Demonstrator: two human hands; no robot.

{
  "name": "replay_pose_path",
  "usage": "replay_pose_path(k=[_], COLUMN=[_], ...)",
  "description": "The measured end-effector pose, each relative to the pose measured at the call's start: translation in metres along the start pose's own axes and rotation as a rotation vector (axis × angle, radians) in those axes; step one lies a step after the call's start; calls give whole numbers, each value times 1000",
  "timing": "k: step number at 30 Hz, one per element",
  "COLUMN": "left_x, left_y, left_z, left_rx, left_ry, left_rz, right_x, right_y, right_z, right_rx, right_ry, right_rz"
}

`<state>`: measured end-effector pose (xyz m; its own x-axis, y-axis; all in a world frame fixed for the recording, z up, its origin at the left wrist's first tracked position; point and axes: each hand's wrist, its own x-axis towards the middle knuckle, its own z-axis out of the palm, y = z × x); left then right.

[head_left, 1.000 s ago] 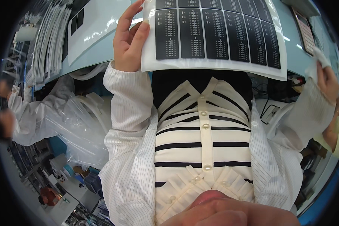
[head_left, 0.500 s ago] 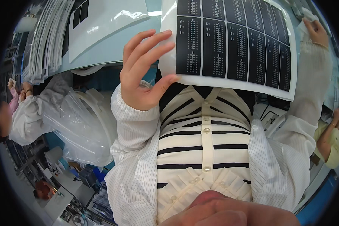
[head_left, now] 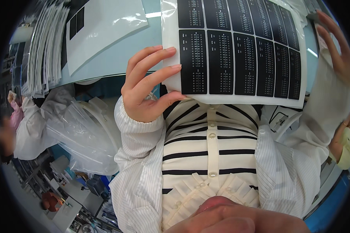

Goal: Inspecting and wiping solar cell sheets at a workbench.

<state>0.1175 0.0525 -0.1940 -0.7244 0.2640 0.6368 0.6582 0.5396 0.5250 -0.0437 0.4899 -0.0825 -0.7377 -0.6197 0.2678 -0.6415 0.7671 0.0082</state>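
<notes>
A white sheet with rows of black rectangular labels [head_left: 222, 62] lies before me, its near edge overhanging the table toward my body. My left hand [head_left: 149, 83] is at its left side, fingers apart. The fingertips rest on the white margin and the thumb touches the near left corner. My right hand [head_left: 338, 54] is raised to the right of the sheet, apart from it, with its fingers stretched out. Beside those fingers a small pale piece [head_left: 322, 42] shows; what it is stays unclear.
Another white sheet [head_left: 105, 31] with a few black labels lies on the pale blue table [head_left: 99, 68]. A stack of sheets [head_left: 46, 50] stands at the far left. Below it, clear plastic [head_left: 83, 132] drapes over a white chair. Other people's arms show at both sides.
My right hand has swung outward to the right, and its fingers, earlier around a crumpled white piece, are now spread. The label sheet and my left hand sit lower in view.
</notes>
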Motion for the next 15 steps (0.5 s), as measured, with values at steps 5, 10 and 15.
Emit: replay_pose_path(k=[5,10,15], left_x=[-2,-3,-5], left_y=[-1,0,-3], left_z=[7,11,13], left_rx=[-34,-35,-44], left_ry=[36,67,94], left_rz=[5,-21,9], right_x=[5,23,23], right_y=[-167,-230,-234], right_z=[-8,51,56], right_rx=[315,408,472], right_ry=[9,146,158], right_rz=[-319,-479,-463])
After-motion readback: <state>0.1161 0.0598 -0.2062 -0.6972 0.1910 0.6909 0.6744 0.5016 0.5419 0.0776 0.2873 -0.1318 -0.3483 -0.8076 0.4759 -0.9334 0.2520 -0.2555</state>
